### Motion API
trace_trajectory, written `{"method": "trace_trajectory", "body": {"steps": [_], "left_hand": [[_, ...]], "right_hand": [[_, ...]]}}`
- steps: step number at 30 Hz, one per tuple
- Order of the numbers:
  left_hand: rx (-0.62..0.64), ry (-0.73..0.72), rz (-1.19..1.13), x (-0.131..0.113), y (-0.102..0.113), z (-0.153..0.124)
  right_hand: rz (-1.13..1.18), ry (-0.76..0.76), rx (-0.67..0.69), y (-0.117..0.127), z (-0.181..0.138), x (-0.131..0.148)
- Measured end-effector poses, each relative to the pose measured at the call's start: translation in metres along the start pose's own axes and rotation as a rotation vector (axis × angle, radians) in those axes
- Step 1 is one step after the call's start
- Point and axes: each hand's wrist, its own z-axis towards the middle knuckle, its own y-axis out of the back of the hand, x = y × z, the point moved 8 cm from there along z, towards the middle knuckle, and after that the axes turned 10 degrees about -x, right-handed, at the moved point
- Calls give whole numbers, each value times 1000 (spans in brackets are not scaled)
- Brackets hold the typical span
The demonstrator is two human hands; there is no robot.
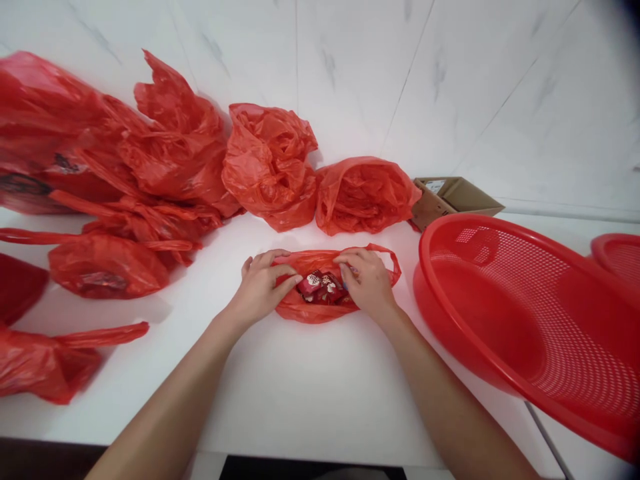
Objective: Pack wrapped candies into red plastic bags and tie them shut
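In the middle of the white table lies a red plastic bag (320, 313), its mouth spread wide. Several small dark-red wrapped packets (323, 285) with white print show inside it. My left hand (263, 283) pinches the bag's left rim between thumb and fingers. On the opposite side my right hand (367, 279) grips the far right rim, its fingers curled over the edge. A loop handle of the bag sticks out beyond my right hand. The bottom of the bag is hidden.
Full red bags (270, 167) line the wall, and tied ones (110, 267) lie at the left. A large red plastic basket (470, 320) stands close by my right forearm, with a second basket (620, 257) behind it. A cardboard box (453, 200) sits at the back right.
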Motion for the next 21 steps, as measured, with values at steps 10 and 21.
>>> {"method": "trace_trajectory", "body": {"steps": [10,21], "left_hand": [[141,-69,131,-2,-7,-9],[120,-24,174,2,-10,-9]], "right_hand": [[-208,60,239,-34,-18,11],[-204,132,289,-43,-26,26]]}}
